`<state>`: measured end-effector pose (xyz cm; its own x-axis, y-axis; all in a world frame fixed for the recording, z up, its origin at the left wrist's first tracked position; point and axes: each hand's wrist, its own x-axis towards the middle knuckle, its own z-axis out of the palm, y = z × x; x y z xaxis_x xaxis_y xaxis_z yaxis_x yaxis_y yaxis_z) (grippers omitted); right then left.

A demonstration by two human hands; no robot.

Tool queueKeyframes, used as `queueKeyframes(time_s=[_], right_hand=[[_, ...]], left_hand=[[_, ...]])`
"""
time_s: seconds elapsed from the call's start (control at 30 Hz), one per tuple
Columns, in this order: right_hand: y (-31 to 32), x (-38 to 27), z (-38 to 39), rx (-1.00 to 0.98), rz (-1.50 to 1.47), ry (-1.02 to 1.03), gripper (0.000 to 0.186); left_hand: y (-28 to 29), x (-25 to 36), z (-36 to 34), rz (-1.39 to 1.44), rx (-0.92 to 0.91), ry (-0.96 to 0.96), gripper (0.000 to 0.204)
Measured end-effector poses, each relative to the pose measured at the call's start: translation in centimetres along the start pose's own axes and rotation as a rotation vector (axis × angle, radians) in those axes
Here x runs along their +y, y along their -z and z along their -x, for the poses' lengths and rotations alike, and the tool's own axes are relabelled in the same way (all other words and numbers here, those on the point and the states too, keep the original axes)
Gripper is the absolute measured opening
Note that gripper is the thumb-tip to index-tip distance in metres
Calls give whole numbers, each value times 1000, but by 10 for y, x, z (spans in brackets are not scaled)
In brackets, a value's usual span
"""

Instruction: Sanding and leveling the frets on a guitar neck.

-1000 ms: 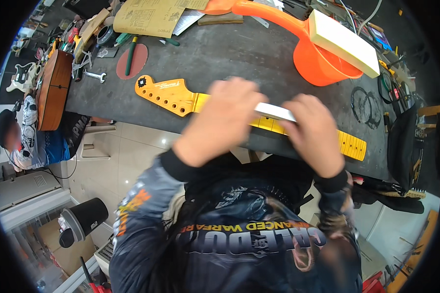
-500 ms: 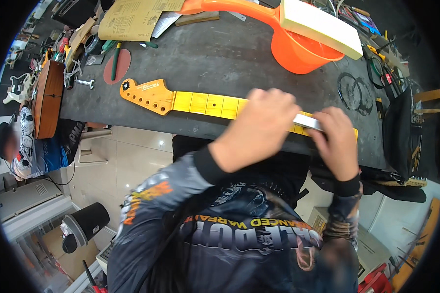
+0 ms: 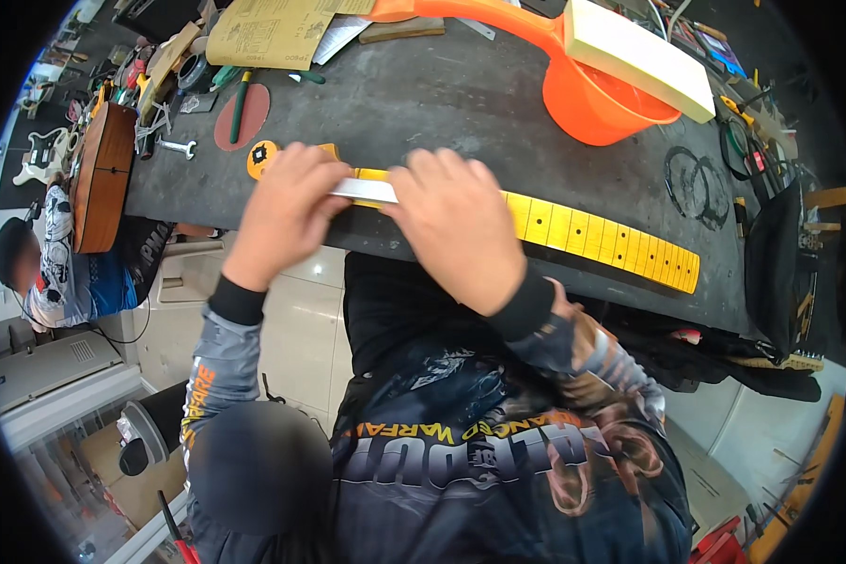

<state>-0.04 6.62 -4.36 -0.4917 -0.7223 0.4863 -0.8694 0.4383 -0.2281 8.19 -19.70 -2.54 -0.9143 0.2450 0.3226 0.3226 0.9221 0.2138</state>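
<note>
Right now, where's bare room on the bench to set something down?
Dark grey benchtop between round red disc and orange plastic dipper; also between that dipper and the yellow wooden guitar neck. Crowded: far left corner, around tan paper sheet; neck's left half, at left hand and right hand.

Wrench (image 3: pixel 178 148), sandpaper (image 3: pixel 263 39) and guitar neck (image 3: pixel 602 237) suggest workshop.

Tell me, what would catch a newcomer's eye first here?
Probably the bright orange plastic dipper, upper right on the dark grey table, with a pale yellow rectangular block across its top. Then, nearer the person, the bare left hand and right hand grip a straight silvery bar at the long yellow wooden guitar neck.
</note>
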Motion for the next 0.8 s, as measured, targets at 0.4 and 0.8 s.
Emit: queueKeyframes(time_s=[0.4,0.8], right_hand=[[126,105,128,-167,44,-178,39],[55,33,58,-97,-42,-78,29]], left_hand=[[-100,164,-79,251,158,-178,19],[-43,71,-17,193,72,-51,35]])
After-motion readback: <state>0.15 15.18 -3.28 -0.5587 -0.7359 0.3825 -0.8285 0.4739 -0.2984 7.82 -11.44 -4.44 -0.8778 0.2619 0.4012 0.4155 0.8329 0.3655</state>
